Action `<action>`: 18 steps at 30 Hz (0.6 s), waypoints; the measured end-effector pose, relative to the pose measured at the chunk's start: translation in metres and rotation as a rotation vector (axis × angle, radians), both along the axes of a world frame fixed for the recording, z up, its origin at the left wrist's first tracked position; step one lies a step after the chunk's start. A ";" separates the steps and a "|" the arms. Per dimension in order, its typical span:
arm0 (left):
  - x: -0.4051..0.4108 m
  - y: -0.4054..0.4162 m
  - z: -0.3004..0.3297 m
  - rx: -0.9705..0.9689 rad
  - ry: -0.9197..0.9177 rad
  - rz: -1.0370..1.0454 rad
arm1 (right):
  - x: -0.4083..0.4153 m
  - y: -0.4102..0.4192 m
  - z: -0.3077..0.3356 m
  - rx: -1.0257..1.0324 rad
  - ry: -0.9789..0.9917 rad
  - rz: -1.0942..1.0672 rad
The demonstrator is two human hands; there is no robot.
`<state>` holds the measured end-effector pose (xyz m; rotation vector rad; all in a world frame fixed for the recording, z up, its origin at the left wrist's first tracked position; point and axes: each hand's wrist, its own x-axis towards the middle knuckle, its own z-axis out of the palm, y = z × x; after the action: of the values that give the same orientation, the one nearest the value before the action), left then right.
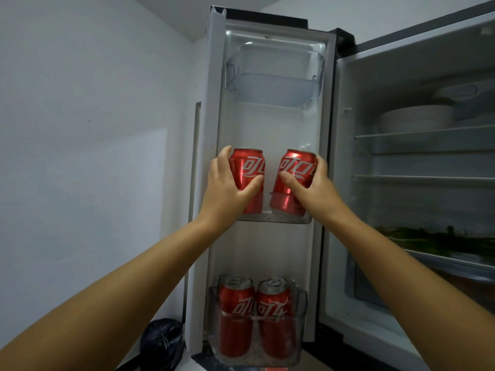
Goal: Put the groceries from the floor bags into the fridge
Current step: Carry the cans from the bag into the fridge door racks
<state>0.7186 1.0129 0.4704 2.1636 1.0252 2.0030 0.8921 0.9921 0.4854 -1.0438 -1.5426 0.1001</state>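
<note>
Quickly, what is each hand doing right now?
Left hand: grips the left red can.
Right hand: grips the right red can.

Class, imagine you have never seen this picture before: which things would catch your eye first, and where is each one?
The eye goes first to two red cans in the middle door shelf, the left hand gripping the left can and the right hand gripping the right can. Next come two more red cans standing side by side in the bottom door bin. A white bowl sits on an upper fridge shelf at right.
</note>
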 end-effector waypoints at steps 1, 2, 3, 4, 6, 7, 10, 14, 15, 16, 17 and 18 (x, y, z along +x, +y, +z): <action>0.000 -0.002 -0.002 0.016 0.000 0.022 | 0.001 0.000 -0.002 0.011 0.020 -0.004; 0.000 -0.004 -0.003 0.025 0.001 0.035 | 0.002 -0.002 -0.004 0.019 0.038 -0.008; 0.000 -0.007 -0.004 0.031 0.003 0.043 | 0.001 -0.006 -0.005 0.021 0.057 -0.012; 0.000 -0.009 -0.005 0.030 0.011 0.050 | 0.001 -0.010 -0.006 0.020 0.074 -0.018; -0.005 -0.014 -0.005 0.025 0.033 0.057 | -0.001 -0.020 -0.007 0.022 0.092 -0.050; -0.008 -0.017 -0.005 0.022 0.047 0.058 | -0.002 -0.026 -0.006 0.039 0.084 -0.083; -0.026 -0.030 -0.003 0.008 0.087 0.055 | -0.017 -0.047 0.003 0.143 0.020 -0.215; -0.073 -0.055 -0.002 0.033 0.106 0.078 | -0.076 -0.074 0.007 0.306 -0.073 -0.228; -0.090 -0.061 -0.004 0.052 0.106 0.094 | -0.097 -0.079 0.002 0.328 -0.113 -0.204; -0.108 -0.069 -0.007 0.065 0.105 0.111 | -0.119 -0.083 -0.005 0.337 -0.155 -0.180; -0.127 -0.076 -0.012 0.067 0.107 0.126 | -0.142 -0.085 -0.016 0.336 -0.192 -0.150; -0.147 -0.083 -0.019 0.060 0.113 0.141 | -0.165 -0.087 -0.028 0.321 -0.221 -0.118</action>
<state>0.5715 0.9299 0.4517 2.3207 1.1783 2.0143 0.7270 0.9048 0.4578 -0.9073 -1.6248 -0.3447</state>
